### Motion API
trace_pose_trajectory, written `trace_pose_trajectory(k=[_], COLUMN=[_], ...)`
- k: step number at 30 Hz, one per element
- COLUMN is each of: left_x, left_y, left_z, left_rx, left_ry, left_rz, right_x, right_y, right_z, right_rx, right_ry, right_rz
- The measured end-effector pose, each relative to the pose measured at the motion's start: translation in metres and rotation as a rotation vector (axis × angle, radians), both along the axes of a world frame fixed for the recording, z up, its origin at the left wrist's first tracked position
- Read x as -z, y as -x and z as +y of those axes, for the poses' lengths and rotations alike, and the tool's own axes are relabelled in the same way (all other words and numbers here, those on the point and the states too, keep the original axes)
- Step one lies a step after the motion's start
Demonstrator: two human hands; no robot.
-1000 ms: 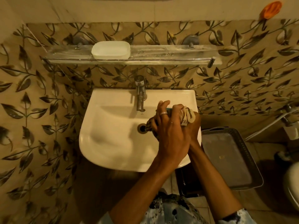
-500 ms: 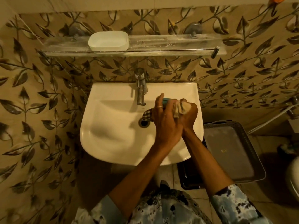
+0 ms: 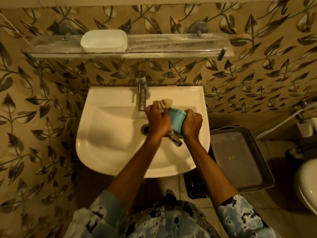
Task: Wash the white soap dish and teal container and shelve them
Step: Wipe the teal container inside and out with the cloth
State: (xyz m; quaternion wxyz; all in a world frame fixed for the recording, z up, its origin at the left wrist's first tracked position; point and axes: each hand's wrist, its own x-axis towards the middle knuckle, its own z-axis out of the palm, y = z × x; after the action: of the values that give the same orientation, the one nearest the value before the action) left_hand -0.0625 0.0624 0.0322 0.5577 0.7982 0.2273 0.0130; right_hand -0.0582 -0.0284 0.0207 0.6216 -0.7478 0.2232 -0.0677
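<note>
The teal container (image 3: 177, 121) is held over the right side of the white sink (image 3: 109, 152). My right hand (image 3: 192, 124) grips its right side with curled fingers. My left hand (image 3: 158, 118) holds a checked cloth (image 3: 164, 103) against the container's left side; one end of the cloth sticks up by the tap and the other hangs below the container. The white soap dish (image 3: 104, 41) sits on the glass shelf (image 3: 171, 47) above the sink, towards its left end.
A steel tap (image 3: 142, 93) stands at the back of the sink, close to my left hand. A grey plastic tray (image 3: 267, 169) rests on a dark crate to the right of the sink. A white toilet rim (image 3: 307, 182) shows at the far right edge.
My hands have come apart: the left one no longer covers the container, whose teal side now shows between them. The cloth has shifted to the left side. The view has tilted down slightly.
</note>
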Motion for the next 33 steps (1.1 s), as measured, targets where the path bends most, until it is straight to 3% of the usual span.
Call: trace_pose_trajectory(k=[2, 4, 8, 13, 15, 17, 19, 21, 23, 25, 29, 33], left_x=[0.002, -0.007, -0.016, -0.019, -0.012, -0.006, 0.003, 0.008, 0.009, 0.006, -0.018, -0.038], left_y=[-0.013, 0.002, 0.051, -0.001, -0.017, -0.015, -0.009, -0.005, 0.002, 0.008, 0.016, 0.009], left_z=[0.015, -0.002, -0.043, -0.012, 0.006, 0.019, 0.031, 0.040, 0.047, 0.053, 0.056, 0.041], left_rx=[-0.060, 0.006, 0.202, 0.059, -0.009, -0.030, -0.069, -0.123, -0.165, -0.157, 0.015, 0.358], left_ry=[0.080, 0.035, -0.354, -0.212, 0.015, 0.418, 0.672, 0.732, 0.705, 0.668, 0.332, -0.022], left_rz=[0.035, -0.012, -0.225, -0.073, 0.055, 0.210, 0.256, 0.202, 0.104, 0.015, -0.159, -0.341], right_x=[-0.001, 0.011, 0.026, -0.001, -0.001, 0.002, -0.003, -0.001, -0.004, -0.010, -0.014, -0.028], right_y=[-0.001, -0.001, 0.014, 0.003, 0.009, 0.014, 0.013, 0.011, 0.009, 0.011, 0.019, 0.026], right_z=[0.002, -0.002, -0.010, -0.001, -0.004, -0.007, -0.006, -0.010, -0.017, -0.023, -0.019, -0.003], right_rx=[0.029, 0.060, -0.244, -0.103, -0.096, 0.011, 0.132, 0.102, -0.066, -0.223, -0.487, -0.373], right_ry=[-0.075, -0.128, -0.069, -0.064, -0.118, -0.240, -0.570, -0.834, -0.882, -0.885, -0.699, -0.741], right_rz=[0.004, 0.049, 0.137, -0.052, -0.044, 0.029, 0.191, 0.379, 0.567, 0.632, 0.418, 0.188])
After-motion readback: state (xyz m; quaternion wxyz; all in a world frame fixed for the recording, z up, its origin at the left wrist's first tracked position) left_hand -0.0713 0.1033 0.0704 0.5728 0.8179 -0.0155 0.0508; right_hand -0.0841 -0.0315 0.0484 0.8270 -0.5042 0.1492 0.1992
